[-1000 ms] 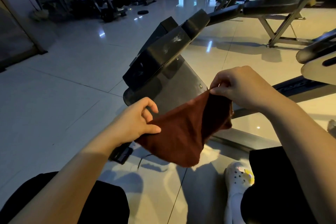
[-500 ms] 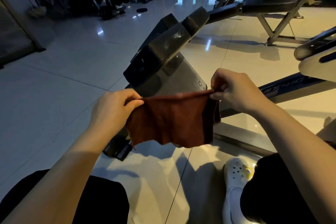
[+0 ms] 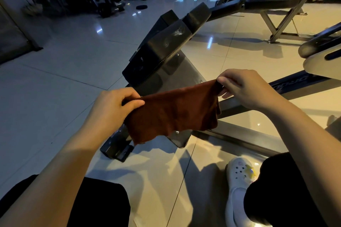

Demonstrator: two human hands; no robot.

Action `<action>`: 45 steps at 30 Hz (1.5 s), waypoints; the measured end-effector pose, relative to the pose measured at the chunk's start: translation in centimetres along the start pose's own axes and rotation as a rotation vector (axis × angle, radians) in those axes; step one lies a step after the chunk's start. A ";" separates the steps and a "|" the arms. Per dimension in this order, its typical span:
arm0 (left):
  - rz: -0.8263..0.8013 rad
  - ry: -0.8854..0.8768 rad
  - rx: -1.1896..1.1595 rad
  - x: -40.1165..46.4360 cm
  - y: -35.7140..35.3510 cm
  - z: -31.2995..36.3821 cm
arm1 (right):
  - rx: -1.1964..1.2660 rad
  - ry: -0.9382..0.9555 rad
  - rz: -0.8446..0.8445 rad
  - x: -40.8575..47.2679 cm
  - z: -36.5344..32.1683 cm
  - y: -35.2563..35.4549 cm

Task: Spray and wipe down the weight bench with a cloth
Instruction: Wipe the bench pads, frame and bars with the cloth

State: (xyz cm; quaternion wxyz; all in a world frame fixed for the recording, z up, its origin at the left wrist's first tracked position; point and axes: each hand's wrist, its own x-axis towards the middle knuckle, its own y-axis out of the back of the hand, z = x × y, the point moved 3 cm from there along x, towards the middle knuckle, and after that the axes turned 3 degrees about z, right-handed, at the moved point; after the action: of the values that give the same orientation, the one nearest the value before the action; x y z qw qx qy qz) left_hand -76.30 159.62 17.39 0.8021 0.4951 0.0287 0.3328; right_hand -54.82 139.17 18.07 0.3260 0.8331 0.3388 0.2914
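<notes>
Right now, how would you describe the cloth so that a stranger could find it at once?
Look at the dark padded weight bench slanting over the pale tiled floor. In front of its metal base, the left hand and right hand pinch a cloth stretched between them. It is the only rust-brown, soft thing among black pads and grey steel.

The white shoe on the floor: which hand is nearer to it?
Right. The right hand pinches the cloth up and a little left of the white shoe; the left hand grips the cloth's other end, far to the shoe's left.

arms: bare, no sleeves | legs: black trousers [image 3: 99,206] | foot: white perforated clog [image 3: 238,180] with charms
</notes>
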 end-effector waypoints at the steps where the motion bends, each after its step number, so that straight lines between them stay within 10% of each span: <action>1: -0.003 -0.008 0.004 0.0 0.0 0.0 | 0.051 -0.038 0.002 0.0 0.1 -0.2; 13: 0.076 -0.080 0.044 -0.2 0.2 0.9 | -0.018 -0.177 0.150 0.2 -0.4 -0.9; 26: 0.181 -0.087 0.122 -0.1 1.6 0.1 | 0.763 -0.288 0.006 0.4 -0.9 -1.4; 45: 0.125 -0.228 0.226 -0.8 1.3 0.2 | -0.036 -0.030 -0.375 -1.6 -1.5 -10.0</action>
State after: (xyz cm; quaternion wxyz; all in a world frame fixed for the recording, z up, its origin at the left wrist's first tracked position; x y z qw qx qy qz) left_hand -77.47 159.40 18.30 0.7170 0.6176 -0.0562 0.3182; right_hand -60.58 144.02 11.11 0.3945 0.7535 0.4781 0.2192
